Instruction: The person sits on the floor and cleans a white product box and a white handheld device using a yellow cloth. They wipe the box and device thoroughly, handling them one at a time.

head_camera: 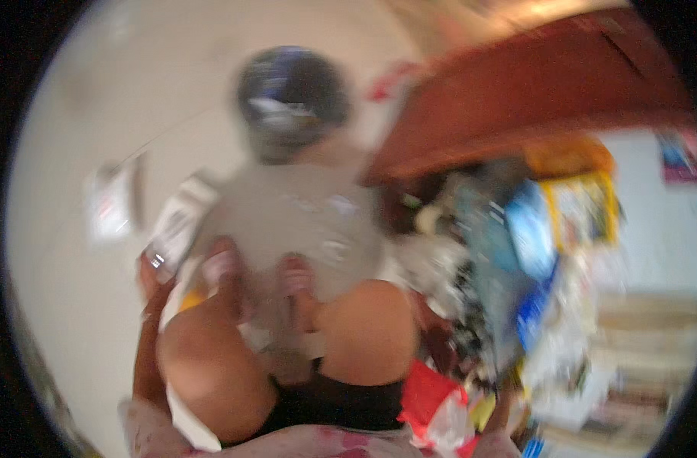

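At the left, my left hand (154,275) grips the lower end of a narrow white box (182,220) with dark print, beside my left knee. A second flat white package (111,203) lies on the floor past it. My right forearm (501,403) reaches into the clutter at the lower right; blur hides what the right hand holds or touches. Close to that arm is a red bag (431,395) with clear plastic on it. The whole view is blurred by motion.
A dark, glossy round object (291,86) stands on the pale floor (171,74) ahead of my feet. A reddish-brown furniture panel (525,86) juts in from the upper right. Below it are piled bags, a light-blue package (528,229) and a yellow-edged packet (580,209).
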Demonstrator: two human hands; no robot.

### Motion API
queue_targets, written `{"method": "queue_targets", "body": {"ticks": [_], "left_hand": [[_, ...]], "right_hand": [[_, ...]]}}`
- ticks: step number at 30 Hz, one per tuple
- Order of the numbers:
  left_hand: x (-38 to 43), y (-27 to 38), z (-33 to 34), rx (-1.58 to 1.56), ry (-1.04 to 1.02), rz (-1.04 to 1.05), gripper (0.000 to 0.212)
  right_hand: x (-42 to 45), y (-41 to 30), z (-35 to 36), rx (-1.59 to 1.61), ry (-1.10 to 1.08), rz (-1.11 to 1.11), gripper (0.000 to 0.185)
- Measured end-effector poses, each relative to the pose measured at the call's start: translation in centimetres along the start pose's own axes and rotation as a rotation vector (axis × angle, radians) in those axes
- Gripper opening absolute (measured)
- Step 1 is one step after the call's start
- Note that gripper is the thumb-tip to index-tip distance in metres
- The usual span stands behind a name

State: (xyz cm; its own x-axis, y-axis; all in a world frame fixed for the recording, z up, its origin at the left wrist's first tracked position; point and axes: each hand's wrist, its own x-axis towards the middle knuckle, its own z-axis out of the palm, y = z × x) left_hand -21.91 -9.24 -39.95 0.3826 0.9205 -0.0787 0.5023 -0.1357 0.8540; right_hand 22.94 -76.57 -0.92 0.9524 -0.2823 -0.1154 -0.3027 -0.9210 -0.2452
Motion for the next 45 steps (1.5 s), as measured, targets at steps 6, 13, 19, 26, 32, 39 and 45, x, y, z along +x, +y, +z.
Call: {"method": "queue_targets", "body": {"ticks": [6, 13, 19, 26, 32, 39, 45], "left_hand": [[-1.4, 14.1, -6.1, 0.311, 0.212, 0.139, 0.091], [-3.8, 21.5, -8.1, 0.110, 0.327, 0.162, 0.100], [-5.2, 28.0, -9.5, -0.083, 0.399, 0.191, 0.110], [-9.0, 32.7, -11.6, -0.036, 0.508, 0.141, 0.104], [-11.9, 31.7, -12.0, -0.008, 0.574, 0.158, 0.107], [-14.7, 28.9, -13.5, -1.240, 0.476, -0.230, 0.055], [-15.6, 28.7, -14.1, -1.237, 0.560, -0.278, 0.040]], "right_hand": [[-5.3, -11.4, 2.1, 0.212, 0.348, -0.364, 0.053], [-13.0, -25.3, 1.2, 0.894, 0.068, -0.805, 0.051], [-22.5, -42.3, 10.0, 0.822, -0.817, -1.020, 0.029], [-38.2, -47.8, 18.9, 0.809, -1.292, -1.026, 0.044], [-41.8, -46.0, 20.5, 1.157, -1.497, -0.742, 0.039], [-43.2, -44.1, 19.4, 1.081, -1.619, -0.724, 0.036], [-40.8, -44.5, 18.1, 0.849, -1.111, -1.164, 0.032]]}}
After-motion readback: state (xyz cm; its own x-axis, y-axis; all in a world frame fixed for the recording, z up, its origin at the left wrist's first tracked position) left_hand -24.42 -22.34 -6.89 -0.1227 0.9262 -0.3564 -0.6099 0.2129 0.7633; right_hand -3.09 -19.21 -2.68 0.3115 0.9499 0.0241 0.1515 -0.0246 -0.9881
